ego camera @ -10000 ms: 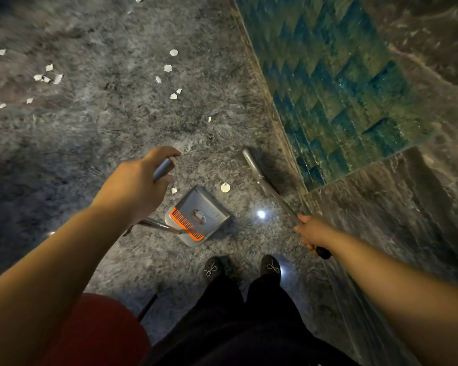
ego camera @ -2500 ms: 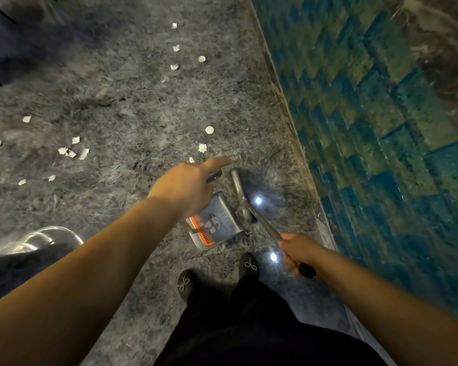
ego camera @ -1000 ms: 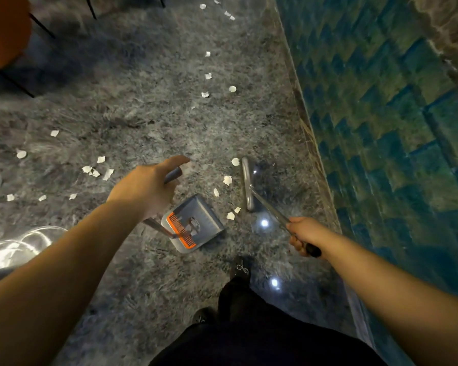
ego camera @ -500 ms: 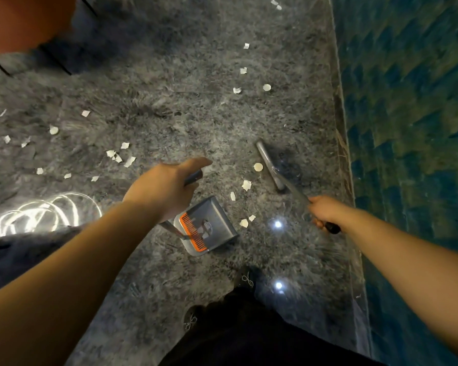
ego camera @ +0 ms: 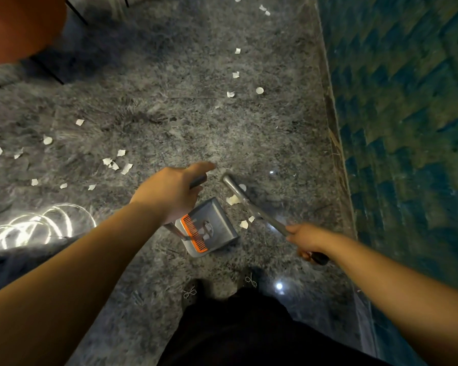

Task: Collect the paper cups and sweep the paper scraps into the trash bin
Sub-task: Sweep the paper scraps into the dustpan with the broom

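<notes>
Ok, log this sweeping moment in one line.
left hand: holds dustpan | right hand: holds broom | scraps: between them

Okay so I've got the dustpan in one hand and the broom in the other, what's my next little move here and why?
Probably draw the broom head toward the dustpan. Three or four paper scraps lie between the two, just off the pan's open edge. The right hand already grips the broom handle, and the left hand holds the dustpan's handle, so one short stroke should push them in.
</notes>
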`<state>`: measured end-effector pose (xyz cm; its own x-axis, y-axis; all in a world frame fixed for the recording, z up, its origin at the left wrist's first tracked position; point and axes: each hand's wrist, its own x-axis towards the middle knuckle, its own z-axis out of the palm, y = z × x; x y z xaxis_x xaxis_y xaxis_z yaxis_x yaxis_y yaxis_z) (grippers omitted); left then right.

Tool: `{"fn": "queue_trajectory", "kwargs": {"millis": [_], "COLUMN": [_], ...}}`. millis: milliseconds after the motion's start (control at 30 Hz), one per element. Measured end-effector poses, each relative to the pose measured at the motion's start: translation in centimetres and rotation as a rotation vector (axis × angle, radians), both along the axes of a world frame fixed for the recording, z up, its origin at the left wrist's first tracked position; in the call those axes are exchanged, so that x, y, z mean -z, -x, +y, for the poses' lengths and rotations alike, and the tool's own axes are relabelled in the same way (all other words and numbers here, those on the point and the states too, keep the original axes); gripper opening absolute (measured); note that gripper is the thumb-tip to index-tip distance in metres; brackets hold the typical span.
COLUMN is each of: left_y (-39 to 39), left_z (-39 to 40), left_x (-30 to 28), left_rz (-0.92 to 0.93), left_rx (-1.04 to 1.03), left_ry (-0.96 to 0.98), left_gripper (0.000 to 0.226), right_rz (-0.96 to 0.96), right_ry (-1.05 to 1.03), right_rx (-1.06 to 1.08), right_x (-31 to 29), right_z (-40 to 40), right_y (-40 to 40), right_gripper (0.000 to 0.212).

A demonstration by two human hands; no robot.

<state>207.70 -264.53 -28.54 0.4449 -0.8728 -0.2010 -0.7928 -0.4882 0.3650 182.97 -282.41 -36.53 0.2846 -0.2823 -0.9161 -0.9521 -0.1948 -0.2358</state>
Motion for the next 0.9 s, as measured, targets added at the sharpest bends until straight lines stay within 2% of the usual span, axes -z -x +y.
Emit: {"fn": "queue_trajectory", "kwargs": {"millis": [300, 433, 600, 900], "left_y": [-1.6, -2.1, -2.2, -4.4], "left_z": [3.2, 4.8, 5.4, 8.1], "left_x": [0.5, 1.0, 0.9, 1.3], "left_rz": [0.002, -0.004, -0.006, 0.059], "left_rx": [0.096, 0.123, 0.104, 0.117], "left_ry": [0.001, 0.013, 0.041, 0.032], "left_gripper": [0.051, 0.052, 0.053, 0.052], "right_rz": [-0.056, -0.088, -0.113, -0.141], "right_ry": [-0.202, -0.251, -0.226, -0.081], "right_rx": [0.249, 0.377, 0.419, 0.636], "right_x": [-1.7, -2.6, -3.7, -3.6], "right_z": [8.2, 10.7, 13.5, 15.5], "right_y": [1.1, 1.7, 2.4, 2.8], "right_gripper": [0.032, 0.023, 0.024, 0.028]}}
